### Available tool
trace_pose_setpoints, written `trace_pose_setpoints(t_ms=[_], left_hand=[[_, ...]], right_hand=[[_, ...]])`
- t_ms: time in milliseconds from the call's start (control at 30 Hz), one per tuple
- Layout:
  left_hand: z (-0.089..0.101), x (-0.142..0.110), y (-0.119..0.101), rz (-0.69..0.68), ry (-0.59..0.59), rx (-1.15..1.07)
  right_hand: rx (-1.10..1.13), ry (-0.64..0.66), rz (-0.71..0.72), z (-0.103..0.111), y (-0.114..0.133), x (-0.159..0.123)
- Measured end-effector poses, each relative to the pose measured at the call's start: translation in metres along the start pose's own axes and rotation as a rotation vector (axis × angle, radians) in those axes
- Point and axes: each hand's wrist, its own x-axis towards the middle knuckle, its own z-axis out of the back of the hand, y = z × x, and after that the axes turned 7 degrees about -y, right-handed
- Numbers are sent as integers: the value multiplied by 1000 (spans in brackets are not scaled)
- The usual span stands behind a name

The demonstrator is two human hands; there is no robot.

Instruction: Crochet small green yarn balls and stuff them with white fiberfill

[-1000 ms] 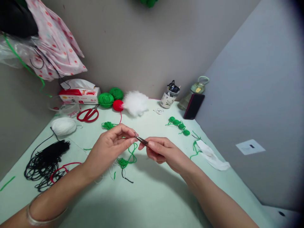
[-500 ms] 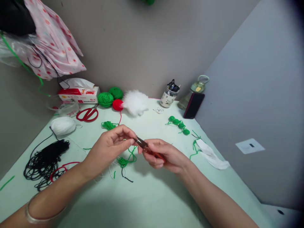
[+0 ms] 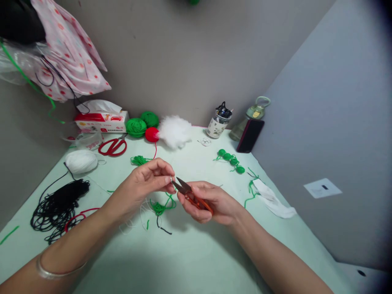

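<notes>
My right hand (image 3: pixel 211 200) is wrapped round small thread snips (image 3: pixel 194 199) with orange handles. Their dark blades point left and stand apart. Close to the blade tips, my left hand (image 3: pixel 150 179) has thumb and forefinger pinched on a short bit of white thread (image 3: pixel 172 179); most of it is hidden by the fingers. Below the left hand lie a loose bundle of green yarn (image 3: pixel 161 207), thin white strands and a short black cord piece (image 3: pixel 165 231).
Left are a black cord hank (image 3: pixel 63 206), white yarn ball (image 3: pixel 81 161), red scissors (image 3: pixel 112 147) and a tissue box (image 3: pixel 104 122). Behind lie green balls (image 3: pixel 136 128), a red ball (image 3: pixel 151 134) and white stuffing (image 3: pixel 175 131). Right are small green balls (image 3: pixel 233 162) and a phone (image 3: pixel 250 136).
The snips' blades have spread wider and tilted, and their tips have come slightly away from my left fingertips. My left hand has shifted slightly left, with the white bit now showing.
</notes>
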Motion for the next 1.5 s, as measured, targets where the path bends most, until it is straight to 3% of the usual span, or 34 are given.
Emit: trace_pose_setpoints(t_ms=[400,633,767,1233,1500], left_hand=[[0,2,0,22,24,-13],[0,2,-1,35,-22,14],[-1,3,-2,36,-10,4],[1,3,1,57,17,-10],[1,4,2,-8,35,3]], right_hand=[[-105,-54,-1,-2,4,-2],[-405,-260,158,-8,10,-9],[-506,-299,167,-13,13,-12],[-445,-268,143,-10,11,-9],[-348,-143,96,-3,8,-6]])
